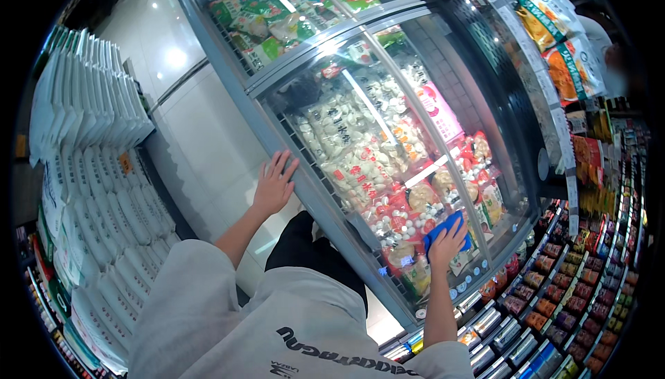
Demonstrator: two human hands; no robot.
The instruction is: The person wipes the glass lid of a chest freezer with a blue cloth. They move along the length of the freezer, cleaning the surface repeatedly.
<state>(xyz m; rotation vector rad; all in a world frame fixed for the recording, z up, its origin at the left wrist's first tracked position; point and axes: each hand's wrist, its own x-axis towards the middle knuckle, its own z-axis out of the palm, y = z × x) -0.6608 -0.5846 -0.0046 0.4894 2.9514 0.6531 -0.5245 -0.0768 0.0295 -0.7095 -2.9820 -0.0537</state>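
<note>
In the head view a chest freezer with sliding glass lids (311,194) stands before me, full of bagged frozen food. My left hand (274,184) rests on the freezer's grey edge, fingers spread, holding nothing. Over the glass at the near right, my right hand (447,244) presses a folded blue cloth (434,234) flat under its palm and fingers. Beneath the glass lie bags of frozen dumplings (332,124), red and white packs (400,223) and a pink package (439,111). The glass carries bright light reflections.
Stacked white sacks (104,197) stand at the left, beside a tiled floor (208,124). A second freezer section (291,10) holds green and white bags. Snack packets (571,67) hang at the upper right. Shelves of packaged goods (561,296) curve along the lower right.
</note>
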